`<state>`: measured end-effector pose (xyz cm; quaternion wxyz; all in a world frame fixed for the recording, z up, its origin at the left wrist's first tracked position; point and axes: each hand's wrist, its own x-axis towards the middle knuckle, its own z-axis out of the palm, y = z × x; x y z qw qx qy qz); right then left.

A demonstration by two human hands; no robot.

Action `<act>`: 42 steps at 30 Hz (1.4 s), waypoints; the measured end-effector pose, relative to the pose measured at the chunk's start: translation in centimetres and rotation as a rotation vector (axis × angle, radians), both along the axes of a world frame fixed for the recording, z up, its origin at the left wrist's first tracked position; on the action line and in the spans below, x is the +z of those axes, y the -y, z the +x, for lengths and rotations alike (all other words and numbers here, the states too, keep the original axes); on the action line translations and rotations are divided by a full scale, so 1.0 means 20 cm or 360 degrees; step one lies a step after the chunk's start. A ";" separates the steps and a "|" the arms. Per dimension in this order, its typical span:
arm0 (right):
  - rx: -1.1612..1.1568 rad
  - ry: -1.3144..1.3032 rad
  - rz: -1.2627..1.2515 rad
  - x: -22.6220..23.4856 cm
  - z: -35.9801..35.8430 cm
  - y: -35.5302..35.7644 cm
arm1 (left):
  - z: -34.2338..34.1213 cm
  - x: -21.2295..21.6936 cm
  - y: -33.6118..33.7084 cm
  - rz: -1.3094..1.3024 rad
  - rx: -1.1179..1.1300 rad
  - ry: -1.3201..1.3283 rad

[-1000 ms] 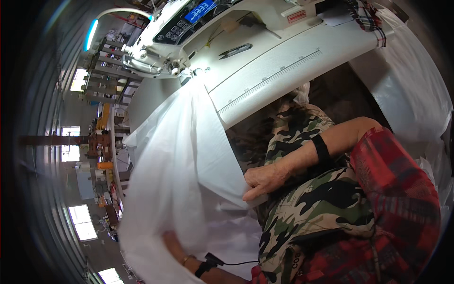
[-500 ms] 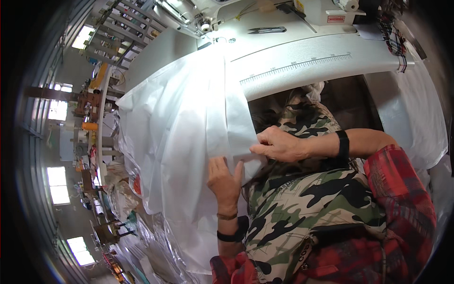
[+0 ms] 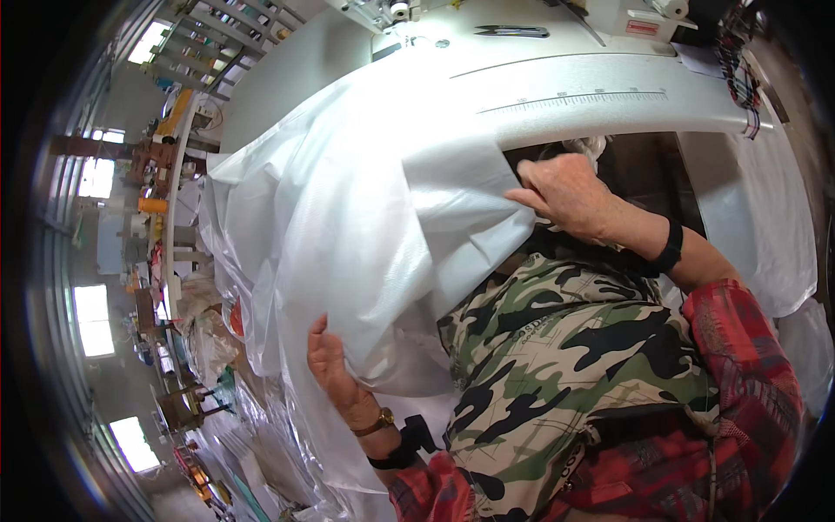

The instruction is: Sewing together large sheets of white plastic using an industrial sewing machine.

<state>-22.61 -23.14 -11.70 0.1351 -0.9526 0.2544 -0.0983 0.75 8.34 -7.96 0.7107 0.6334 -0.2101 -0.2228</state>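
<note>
A big sheet of white fabric [image 3: 348, 217] hangs from the front edge of the white bench [image 3: 600, 96] down over the person's lap, bunched and folded along its left side. The right hand [image 3: 565, 193] sits just below the bench edge, fingers curled shut on the fabric's upper right fold, pinching it between thumb and fingertips (the knuckles face the camera). A black band [image 3: 670, 248] circles that wrist, and the red plaid sleeve [image 3: 748, 365] runs back toward the lower right. The left hand [image 3: 329, 370] is lower down, at the fabric's bottom edge; its fingers are tucked under the cloth and hidden, so the hand seems to hold the edge, though how tightly it is closed I cannot tell. A brown watch [image 3: 374, 424] and a black band sit on that wrist. The two hands are well apart, with the fabric stretched between them. A camouflage garment [image 3: 557, 365] covers the person's front below the fabric. On the bench, a printed ruler strip [image 3: 574, 100] runs along the front edge, a pair of dark snips [image 3: 513, 31] lies further back, and part of a sewing machine [image 3: 644, 17] shows at the top. More white cloth [image 3: 765, 226] drapes off the bench at the right.
</note>
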 end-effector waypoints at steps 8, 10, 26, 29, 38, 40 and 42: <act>0.0549 0.0885 0.2093 0.16 0.36 -0.27 | 0.01 0.23 0.01 -0.0124 0.0072 0.0106; 0.0660 0.0942 0.2327 0.11 0.40 -0.36 | 0.00 0.21 -0.01 0.0056 0.0084 0.0233; 0.1404 0.0759 0.0465 0.21 0.40 -0.60 | -0.05 0.26 0.31 0.0862 -0.0665 0.0780; 0.0519 0.0881 0.0909 0.28 0.44 -0.37 | -0.01 0.29 0.33 0.0681 -0.0518 0.0666; -0.0589 0.1406 0.2164 0.30 0.78 0.29 | 0.06 0.40 0.49 0.0085 -0.0098 0.0529; -0.0560 0.1296 0.2311 0.30 0.80 0.34 | 0.07 0.43 0.52 0.0090 -0.0111 0.0579; -0.0598 0.1253 0.2469 0.31 0.82 0.29 | 0.10 0.44 0.54 0.0097 -0.0113 0.0617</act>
